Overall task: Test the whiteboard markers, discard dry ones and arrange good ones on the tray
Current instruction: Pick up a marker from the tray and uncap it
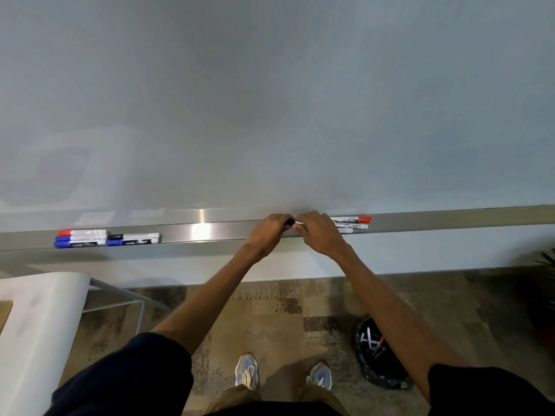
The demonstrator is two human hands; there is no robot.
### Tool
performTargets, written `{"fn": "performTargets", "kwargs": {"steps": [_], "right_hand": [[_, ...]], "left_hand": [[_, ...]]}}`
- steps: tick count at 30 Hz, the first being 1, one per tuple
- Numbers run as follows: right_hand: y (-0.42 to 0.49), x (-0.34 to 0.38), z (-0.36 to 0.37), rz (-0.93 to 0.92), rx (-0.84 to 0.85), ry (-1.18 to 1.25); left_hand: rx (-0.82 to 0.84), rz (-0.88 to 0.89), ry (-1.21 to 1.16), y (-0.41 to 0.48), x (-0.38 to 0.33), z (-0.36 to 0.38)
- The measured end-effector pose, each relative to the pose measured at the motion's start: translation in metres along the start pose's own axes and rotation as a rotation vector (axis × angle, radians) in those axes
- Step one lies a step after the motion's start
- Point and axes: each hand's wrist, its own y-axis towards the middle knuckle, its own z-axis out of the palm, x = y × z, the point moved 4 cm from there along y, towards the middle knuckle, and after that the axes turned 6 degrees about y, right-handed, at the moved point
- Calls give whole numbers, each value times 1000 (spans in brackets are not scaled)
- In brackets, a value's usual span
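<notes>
Lower left: corner of a white counter (pixel 36 325) on grey metal legs, standing on the patterned carpet. Above it, the metal tray (pixel 204 232) runs the full width under the whiteboard (pixel 270 100), whose surface shows no marks. Left end of the tray: five markers lying lengthwise in two touching sets. The first set has a red-capped marker (pixel 82 232) at the back and two blue-capped markers (pixel 79 240) in front of it. Just beside them to the right are a black-capped marker (pixel 133 236) and a further blue-capped one (pixel 132 242). All caps point left. Centre of the tray: a bright glare patch on bare metal. Right of centre: both hands meet over the tray on one held marker (pixel 292 222). The left hand (pixel 268 232) is curled round its black cap end. The right hand (pixel 318 232) is curled round its white barrel, with knuckles nearly touching the left. Whether the cap is seated or partly drawn cannot be told. Just right of the right hand: three more markers on the tray, partly covered by that hand. The rear one has its orange-red cap (pixel 364 219) pointing right, the middle one (pixel 353 226) is white-bodied, and the front one is mostly hidden. On the floor below the right forearm: a bin with a black liner (pixel 387 373), with several markers lying loose inside. Bottom centre: two light shoes on the carpet. Far right edge: dark plant leaves (pixel 546 259).
</notes>
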Motion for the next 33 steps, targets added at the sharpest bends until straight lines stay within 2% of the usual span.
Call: {"fn": "performTargets", "kwargs": {"steps": [4,15,20,25,28,33], "right_hand": [[5,20,-5,-39,-24,-7],[22,87,-6,-42,-76,-237],[27,110,0,-14,-122,-213],[35,132,3,-8,-100,-185],[36,140,2,38,-100,-191],[32,148,-6,79,-160,-133]], "left_hand": [[3,76,97,-8,9,-19],[-168,204,185,-47,41,-71],[-197,244,210,-62,55,-89],[-230,285,246,-75,68,-104],[-265,258,240,-80,75,-113],[-276,102,161,-77,84,-138]]}}
